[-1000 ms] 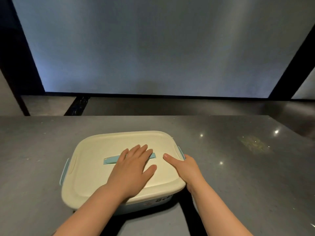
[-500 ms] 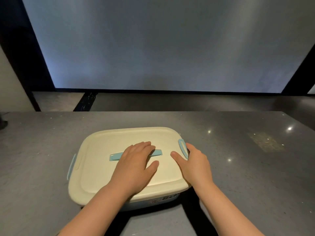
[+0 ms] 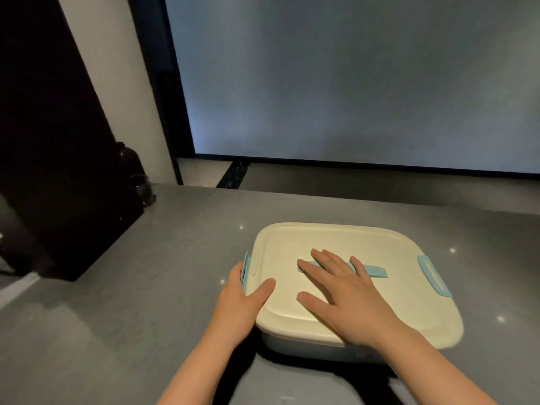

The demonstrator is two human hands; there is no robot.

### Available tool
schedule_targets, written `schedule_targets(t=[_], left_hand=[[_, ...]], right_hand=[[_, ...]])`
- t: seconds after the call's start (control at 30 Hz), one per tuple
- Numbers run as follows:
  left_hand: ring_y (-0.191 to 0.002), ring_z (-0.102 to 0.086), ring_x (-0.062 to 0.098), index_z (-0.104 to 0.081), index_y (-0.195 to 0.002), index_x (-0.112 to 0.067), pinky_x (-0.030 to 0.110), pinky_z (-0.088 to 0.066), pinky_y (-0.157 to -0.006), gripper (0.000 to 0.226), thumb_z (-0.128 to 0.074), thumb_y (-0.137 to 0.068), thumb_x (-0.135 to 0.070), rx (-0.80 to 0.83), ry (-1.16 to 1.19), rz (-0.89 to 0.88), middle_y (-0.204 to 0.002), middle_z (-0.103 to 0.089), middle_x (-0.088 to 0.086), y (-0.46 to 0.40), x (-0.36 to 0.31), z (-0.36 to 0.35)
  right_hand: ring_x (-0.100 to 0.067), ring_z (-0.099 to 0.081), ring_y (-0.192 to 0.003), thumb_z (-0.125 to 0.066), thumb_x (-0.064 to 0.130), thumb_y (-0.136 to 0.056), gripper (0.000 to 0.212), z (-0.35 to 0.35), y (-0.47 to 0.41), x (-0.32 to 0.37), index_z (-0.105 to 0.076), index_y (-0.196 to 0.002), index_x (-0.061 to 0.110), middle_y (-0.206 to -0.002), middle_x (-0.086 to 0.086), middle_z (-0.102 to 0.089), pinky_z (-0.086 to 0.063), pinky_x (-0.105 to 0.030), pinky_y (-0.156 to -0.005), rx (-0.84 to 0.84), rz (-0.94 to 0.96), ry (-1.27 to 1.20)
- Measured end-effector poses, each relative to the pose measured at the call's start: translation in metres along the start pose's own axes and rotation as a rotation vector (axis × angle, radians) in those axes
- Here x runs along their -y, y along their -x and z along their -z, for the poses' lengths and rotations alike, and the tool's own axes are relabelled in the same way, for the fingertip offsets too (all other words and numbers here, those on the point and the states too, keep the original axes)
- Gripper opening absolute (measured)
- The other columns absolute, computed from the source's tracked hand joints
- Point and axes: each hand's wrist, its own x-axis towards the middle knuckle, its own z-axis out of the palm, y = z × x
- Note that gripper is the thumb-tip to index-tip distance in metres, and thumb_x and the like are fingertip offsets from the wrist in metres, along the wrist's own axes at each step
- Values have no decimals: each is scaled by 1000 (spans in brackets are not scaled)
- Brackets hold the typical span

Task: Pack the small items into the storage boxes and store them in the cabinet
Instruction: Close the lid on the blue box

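Note:
A cream-lidded storage box (image 3: 336, 238) with a pale blue base sits on the grey countertop (image 3: 117, 302), lid on. My right hand (image 3: 350, 299) lies flat on the lid, its straight fingers over the blue handle strip (image 3: 374, 270). My left hand (image 3: 238, 302) grips the box's left edge, with the thumb on the lid and the fingers down the side at the left blue latch (image 3: 245, 266). The right blue latch (image 3: 434, 276) lies folded up onto the lid. The box's contents are hidden.
A tall black panel (image 3: 58, 171) stands at the left end of the counter, with a dark jar (image 3: 143, 188) beside it at the back. A large pale screen (image 3: 350, 83) fills the wall behind the counter's far edge.
The hands have swapped roles. My left hand left the lid for the left latch, and my right hand left the right latch and now lies flat on the lid. The view has turned left.

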Motion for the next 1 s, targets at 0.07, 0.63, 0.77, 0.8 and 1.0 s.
schedule_targets(t=[0.07, 0.63, 0.77, 0.8, 1.0], left_hand=[[-93, -56, -5, -45, -128, -28, 10, -44, -70, 53, -68, -81, -34, -26, 75, -13, -113, -59, -15, 0, -1, -4], [-119, -50, 27, -45, -133, -13, 36, -42, -94, 44, -52, -93, -30, -157, -404, -194, -134, -54, 7, 12, -16, -11], [-132, -39, 25, -35, -142, -15, 37, -37, -103, 51, -46, -95, -33, -122, -470, -192, -148, -38, 4, 12, -14, -9], [-137, -32, 23, -31, -145, -17, 36, -31, -107, 53, -44, -96, -32, -113, -480, -198, -153, -29, 3, 14, -14, -10], [-145, 1, 9, -26, -145, -32, 35, 6, -117, 48, -23, -98, -39, -97, -838, -495, -158, -7, -8, 38, -27, -53]], right_hand=[[2, 4, -143, -19, 73, -82, 67, 0, 1, -1, -19, -144, 49, -158, 20, -8, 10, -34, -116, -2, 0, -11], [-5, 2, -145, -25, 66, -89, 58, 1, -1, 5, -21, -143, 45, -159, 14, -7, 7, -42, -116, 6, 5, 14], [-4, -5, -145, -33, 62, -91, 56, 4, 3, 4, -28, -143, 43, -158, 13, -16, 6, -40, -117, -27, -7, -44], [-4, -9, -144, -36, 60, -91, 54, 6, 7, -2, -31, -142, 43, -157, 13, -20, 6, -38, -117, -59, -40, -64], [-2, -11, -143, -37, 58, -92, 49, 25, 61, -71, -36, -140, 46, -155, 17, -22, 7, -37, -117, -212, -390, -70]])
